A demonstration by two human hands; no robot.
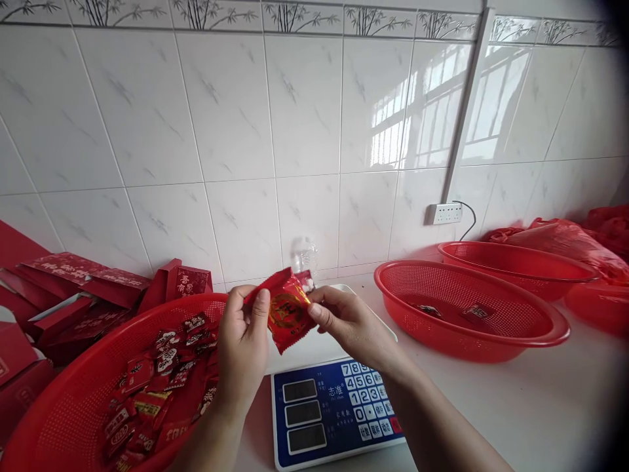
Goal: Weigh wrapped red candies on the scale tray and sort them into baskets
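A shiny red packet (289,311) with gold print and crimped edges is held up, slightly tilted, above the scale (339,410). My left hand (246,341) is closed on its left side, thumb across the front. At its right edge, my right hand (346,321) pinches the packet between thumb and fingers. A bit of something red and white shows behind it, too small to name. The scale has a blue panel with number keys and three dark displays; its white pan lies partly hidden beneath my hands. A red basket (66,393) on the left holds many small red wrapped packets (167,360).
Red cardboard boxes (101,285) lie piled at the far left. On the right stand two red perforated baskets, the nearer basket (472,347) with a few small packets inside. Red plastic bags (555,239), a clear bottle (307,252) and a socket strip (445,214) are along the tiled wall.
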